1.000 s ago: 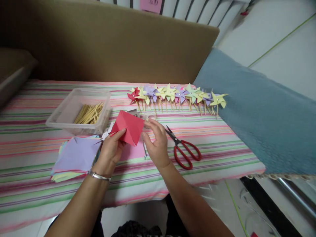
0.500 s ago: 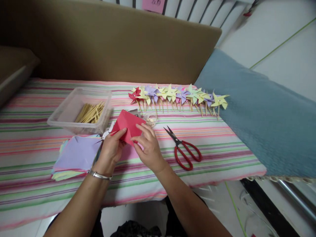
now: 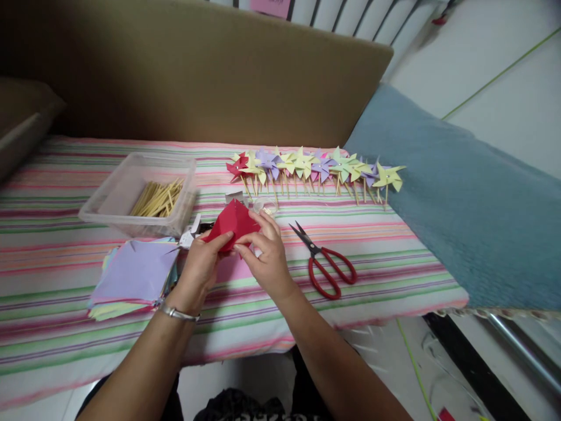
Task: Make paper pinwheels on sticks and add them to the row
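Through the head camera I see the left hand (image 3: 199, 266) gripping the red paper (image 3: 234, 222), thumb on top, while the right hand (image 3: 268, 257) pinches its right side between thumb and fingers. The paper is over the table (image 3: 381, 245), in from the middle of the near edge, with a pink sheet (image 3: 232, 269) partly hidden beneath. To my right lie the scissors (image 3: 325, 268), blades slightly apart, points toward the far edge. To my left is the stack (image 3: 135, 272), purple on top; beyond it, the tub (image 3: 109, 217) holds sticks (image 3: 160, 199). The pinwheels (image 3: 302, 164) line the far edge toward the right corner.
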Tool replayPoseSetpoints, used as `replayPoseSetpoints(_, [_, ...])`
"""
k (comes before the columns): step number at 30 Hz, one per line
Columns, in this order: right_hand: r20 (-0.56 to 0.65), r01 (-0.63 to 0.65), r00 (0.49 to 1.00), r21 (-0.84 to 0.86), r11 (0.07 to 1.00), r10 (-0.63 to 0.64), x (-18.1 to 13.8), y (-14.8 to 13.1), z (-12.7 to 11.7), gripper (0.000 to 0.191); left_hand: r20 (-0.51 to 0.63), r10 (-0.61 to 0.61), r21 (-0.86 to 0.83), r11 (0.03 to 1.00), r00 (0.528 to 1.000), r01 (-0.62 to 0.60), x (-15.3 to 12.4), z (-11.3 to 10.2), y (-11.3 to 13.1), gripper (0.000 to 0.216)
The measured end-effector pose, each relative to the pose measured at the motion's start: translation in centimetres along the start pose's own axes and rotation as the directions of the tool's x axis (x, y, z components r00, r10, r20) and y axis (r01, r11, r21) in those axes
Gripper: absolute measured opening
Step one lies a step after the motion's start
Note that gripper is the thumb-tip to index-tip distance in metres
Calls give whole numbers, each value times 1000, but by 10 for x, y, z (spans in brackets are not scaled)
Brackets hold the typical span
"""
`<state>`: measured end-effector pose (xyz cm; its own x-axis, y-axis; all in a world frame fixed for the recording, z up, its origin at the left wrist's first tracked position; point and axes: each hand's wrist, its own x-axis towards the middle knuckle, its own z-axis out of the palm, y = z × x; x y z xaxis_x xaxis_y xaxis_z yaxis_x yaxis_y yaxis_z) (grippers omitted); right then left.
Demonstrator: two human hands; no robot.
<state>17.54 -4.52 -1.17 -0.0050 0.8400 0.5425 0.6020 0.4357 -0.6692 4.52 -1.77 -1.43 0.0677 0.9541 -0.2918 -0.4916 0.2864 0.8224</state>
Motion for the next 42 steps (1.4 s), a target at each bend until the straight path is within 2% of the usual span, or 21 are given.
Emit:
replayPoseSetpoints(11, [-84,-88,992,21,996,89,3,8,2,5,-7,-26,0,1000,1000,26,-3,3,-5,24])
replayPoseSetpoints(21, [-92,-149,984,37,988,152,4,8,5,9,30,-35,-23,999,999,36,-5,2,-3,18])
replayPoseSetpoints(27, [-97,-176,979,27,984,178,2,10,8,8,28,11,99,995,1000,-13,-5,0,-5,26])
replayPoseSetpoints(32, [-58,-224,973,31,974,225,4,7,4,4,-28,23,132,991,999,-19,-2,-3,-8,25])
replayPoseSetpoints(34, [-52,-259,964,58,964,262,6,6,-2,13,-40,20,145,989,999,-14,-1,-3,-6,23])
replayPoseSetpoints(37, [25,-389,920,172,905,391,12,7,-16,42,-27,-21,187,982,999,26,-1,-4,-4,22])
replayPoseSetpoints(39, [157,-503,864,283,816,478,15,9,-25,55,-6,-59,218,974,998,59,0,-4,-4,22])
replayPoseSetpoints(42, [372,-616,787,424,664,492,17,13,-33,62,41,-95,260,962,995,81,-1,-5,-6,20])
